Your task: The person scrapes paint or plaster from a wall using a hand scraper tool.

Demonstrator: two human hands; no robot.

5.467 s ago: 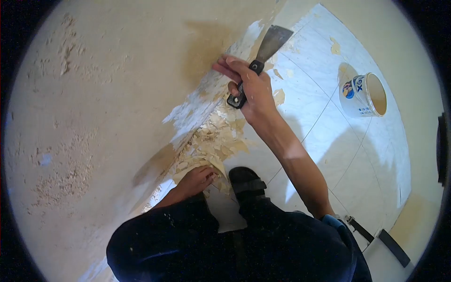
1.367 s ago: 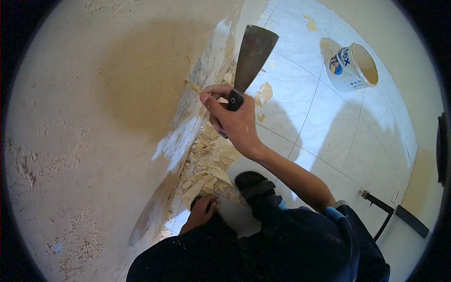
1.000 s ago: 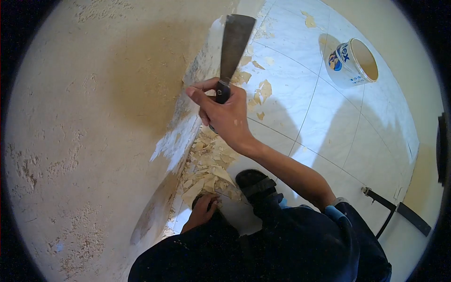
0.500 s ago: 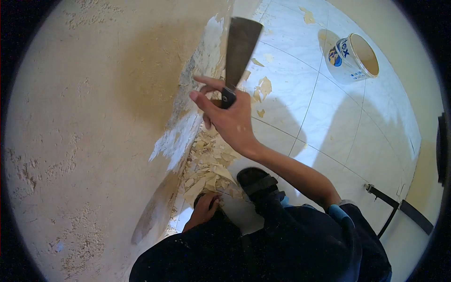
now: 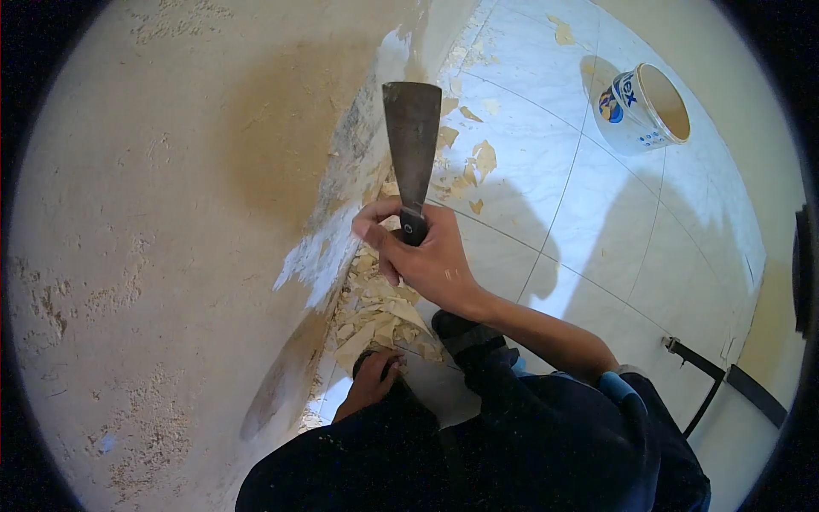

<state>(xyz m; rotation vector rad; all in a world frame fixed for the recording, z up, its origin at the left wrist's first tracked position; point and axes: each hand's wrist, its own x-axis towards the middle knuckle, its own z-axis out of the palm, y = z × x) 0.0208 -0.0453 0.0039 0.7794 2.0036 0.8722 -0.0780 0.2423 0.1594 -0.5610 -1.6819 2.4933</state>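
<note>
My right hand [image 5: 431, 260] grips a putty knife [image 5: 413, 141] by its black handle, the wide metal blade pointing up and away from me. Its blade overlaps the patch of wall [image 5: 341, 162] where the paint is stripped to grey and white. Low beside my knee, my left hand [image 5: 368, 384] has its fingers curled at the front of a black sandal [image 5: 362, 362]. Peeled paint flakes [image 5: 380, 320] lie heaped along the foot of the wall, just beyond that hand. The other sandal [image 5: 467, 334] is partly covered by my trouser leg.
A white plastic bucket [image 5: 636, 111] stands on the tiled floor [image 5: 614, 247] at the upper right. Loose flakes [image 5: 483, 160] are scattered over the tiles. A black metal bar [image 5: 715, 363] is at the right. The beige wall [image 5: 171, 282] fills the left side.
My right hand has come back toward me with the putty knife, and the blade has swung slightly left. My left hand has stayed where it was.
</note>
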